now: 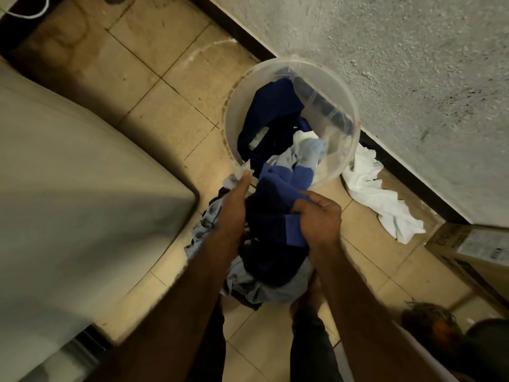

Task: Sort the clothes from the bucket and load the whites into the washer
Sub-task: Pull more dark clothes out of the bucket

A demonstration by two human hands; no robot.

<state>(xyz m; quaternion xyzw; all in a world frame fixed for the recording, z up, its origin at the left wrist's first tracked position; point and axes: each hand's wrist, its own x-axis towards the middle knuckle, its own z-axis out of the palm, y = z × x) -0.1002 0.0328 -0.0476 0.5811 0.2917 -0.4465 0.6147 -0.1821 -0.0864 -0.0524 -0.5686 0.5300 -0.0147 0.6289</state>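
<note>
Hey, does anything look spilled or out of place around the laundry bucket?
Yes. A white garment lies crumpled on the floor tiles beside the clear bucket, against the wall, apart from the mixed pile nearer the person. A whitish stain arcs across the tiles behind the bucket.

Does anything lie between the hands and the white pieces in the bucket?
Yes. The navy-and-blue garment, held by the left hand and right hand, drapes over the bucket's near rim, and a dark blue garment partly covers the white pieces.

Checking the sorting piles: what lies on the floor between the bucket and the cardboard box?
A crumpled white cloth lies between the bucket and the box, shown in the head view.
</note>
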